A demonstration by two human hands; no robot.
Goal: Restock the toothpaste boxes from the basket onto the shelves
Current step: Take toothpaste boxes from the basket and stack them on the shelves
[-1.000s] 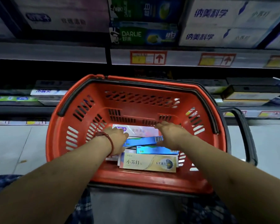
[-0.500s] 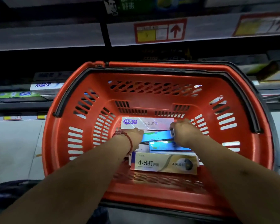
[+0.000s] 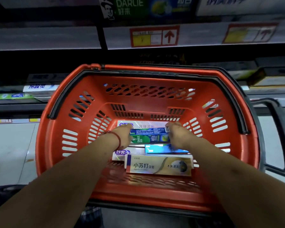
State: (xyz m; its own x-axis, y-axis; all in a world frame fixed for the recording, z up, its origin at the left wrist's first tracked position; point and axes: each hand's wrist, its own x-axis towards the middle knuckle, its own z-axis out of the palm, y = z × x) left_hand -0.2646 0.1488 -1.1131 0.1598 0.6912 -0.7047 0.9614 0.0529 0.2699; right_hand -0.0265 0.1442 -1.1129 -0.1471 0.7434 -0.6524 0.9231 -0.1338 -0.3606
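Head view, looking down into a red plastic basket (image 3: 56, 145) with slotted walls and a black handle (image 3: 234, 99). Nearest lies a glossy gold box (image 3: 158, 165), partly covering a blue box (image 3: 164, 148) and a white box (image 3: 120, 153). Just past them, the left hand (image 3: 123, 137) and right hand (image 3: 178, 135) each grip one end of a long green box (image 3: 149, 137), fingers curled round it. A pale box (image 3: 148, 126) lies beyond. Farther off, shelves (image 3: 48, 37) hold more cartons and a red-framed price tag (image 3: 154, 37).
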